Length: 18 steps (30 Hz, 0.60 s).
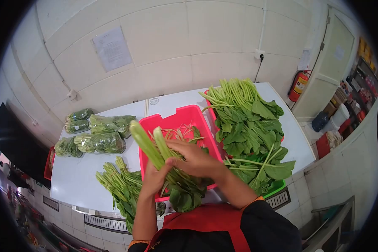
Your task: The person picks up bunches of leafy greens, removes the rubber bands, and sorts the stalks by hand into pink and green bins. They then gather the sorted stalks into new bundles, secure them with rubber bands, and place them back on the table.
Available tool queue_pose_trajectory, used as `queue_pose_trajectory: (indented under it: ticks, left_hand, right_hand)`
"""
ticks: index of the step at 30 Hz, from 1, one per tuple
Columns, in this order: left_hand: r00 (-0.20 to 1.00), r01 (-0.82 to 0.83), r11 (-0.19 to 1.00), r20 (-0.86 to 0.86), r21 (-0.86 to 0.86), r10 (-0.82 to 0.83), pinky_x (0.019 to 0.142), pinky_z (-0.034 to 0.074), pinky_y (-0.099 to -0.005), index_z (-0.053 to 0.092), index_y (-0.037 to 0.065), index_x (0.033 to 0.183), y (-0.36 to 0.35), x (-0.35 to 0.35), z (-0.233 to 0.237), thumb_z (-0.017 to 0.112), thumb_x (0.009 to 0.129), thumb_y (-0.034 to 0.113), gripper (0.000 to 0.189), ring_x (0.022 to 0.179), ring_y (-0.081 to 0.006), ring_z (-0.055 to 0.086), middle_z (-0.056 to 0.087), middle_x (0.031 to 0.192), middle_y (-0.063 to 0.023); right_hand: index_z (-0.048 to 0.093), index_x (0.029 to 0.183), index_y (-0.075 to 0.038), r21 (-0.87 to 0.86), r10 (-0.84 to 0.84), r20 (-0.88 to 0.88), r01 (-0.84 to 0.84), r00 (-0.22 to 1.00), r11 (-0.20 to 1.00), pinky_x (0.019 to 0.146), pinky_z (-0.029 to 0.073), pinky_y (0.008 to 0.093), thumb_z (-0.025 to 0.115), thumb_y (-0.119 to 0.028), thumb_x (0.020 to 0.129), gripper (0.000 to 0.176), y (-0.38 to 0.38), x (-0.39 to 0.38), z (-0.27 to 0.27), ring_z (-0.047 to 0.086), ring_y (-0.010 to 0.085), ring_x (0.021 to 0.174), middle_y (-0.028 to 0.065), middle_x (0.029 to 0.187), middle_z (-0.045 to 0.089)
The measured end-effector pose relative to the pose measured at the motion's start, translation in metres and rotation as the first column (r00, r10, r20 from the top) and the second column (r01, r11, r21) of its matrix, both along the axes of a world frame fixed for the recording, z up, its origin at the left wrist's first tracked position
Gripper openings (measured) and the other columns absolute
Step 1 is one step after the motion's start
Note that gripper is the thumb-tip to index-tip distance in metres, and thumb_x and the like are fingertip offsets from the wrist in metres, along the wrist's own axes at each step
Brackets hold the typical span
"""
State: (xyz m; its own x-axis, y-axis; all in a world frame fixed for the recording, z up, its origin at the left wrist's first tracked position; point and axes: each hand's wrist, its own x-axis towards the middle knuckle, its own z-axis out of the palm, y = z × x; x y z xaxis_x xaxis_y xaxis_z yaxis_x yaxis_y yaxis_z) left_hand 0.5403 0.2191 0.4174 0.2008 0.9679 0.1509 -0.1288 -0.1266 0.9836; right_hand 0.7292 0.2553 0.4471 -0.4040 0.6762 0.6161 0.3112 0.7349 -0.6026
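White tabletop (88, 168) beneath, the left hand (155, 178) and right hand (193, 157) curl their fingers round long-stemmed leafy green vegetables (182, 185), above a bright pink plastic basket (195, 115).

The left hand (155, 178) is held low with the thumb raised; the right hand (195, 159) is angled across, close beside it. Both forearms are extended forward from the body.

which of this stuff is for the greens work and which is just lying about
Looks part of the work:
- greens in both hands
- pink tub holding scraps
- loose greens, right
- leafy bunches, left
- bagged greens, probably

Seems just lying about:
- fire extinguisher
- wall notice
- white bucket
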Motion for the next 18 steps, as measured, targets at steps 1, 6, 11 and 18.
queue_pose_trajectory:
  ticks: [1,6,11,18]
  left_hand:
    - [1.0,0.02,0.999,-0.002,0.037,-0.02,0.095,0.048,-0.0321,0.039,0.002,0.14,0.001,0.004,-0.002,0.063,0.095,0.006,0.051,0.112,-0.0171,0.058,0.056,0.124,-0.0075]
    - [0.998,0.056,0.994,0.0,0.091,-0.057,0.1,0.046,-0.0351,0.026,0.001,0.147,0.004,0.02,0.009,0.062,0.094,0.002,0.065,0.119,-0.0199,0.055,0.051,0.134,-0.0135]
    - [0.902,0.093,0.941,-0.428,0.326,0.06,0.109,0.039,-0.0437,0.025,0.001,0.151,0.017,0.018,-0.012,0.07,0.089,0.01,0.077,0.134,-0.0388,0.044,0.043,0.143,-0.0271]
    - [0.709,0.105,0.807,-0.613,0.581,0.349,0.112,0.035,-0.0449,0.037,0.01,0.153,-0.008,-0.017,-0.003,0.083,0.077,0.035,0.093,0.141,-0.037,0.036,0.027,0.154,-0.0299]
  right_hand:
    - [0.051,0.129,0.006,-0.123,0.001,0.008,0.0,1.0,0.992,0.094,0.051,0.0439,0.054,-0.024,0.102,0.041,-0.003,-0.001,0.0,0.065,0.0385,0.106,0.0233,0.115,0.065]
    - [0.041,0.134,0.002,-0.599,-0.102,-0.627,-0.395,0.772,0.696,0.094,0.05,0.0464,0.049,-0.025,0.105,0.041,-0.002,-0.009,0.01,0.066,0.0353,0.103,0.0205,0.113,0.066]
    - [0.033,0.142,0.002,-0.196,-0.045,-0.266,-0.008,0.963,0.981,0.09,0.052,0.0332,0.052,-0.023,0.104,0.049,0.001,-0.037,-0.025,0.064,0.0223,0.106,0.0133,0.118,0.061]
    - [0.051,0.114,-0.003,-0.62,-0.231,-0.459,-0.123,0.858,0.775,0.049,0.054,0.0291,0.055,-0.026,0.103,0.026,0.021,0.014,0.042,0.063,0.0149,0.054,0.0065,0.082,0.062]
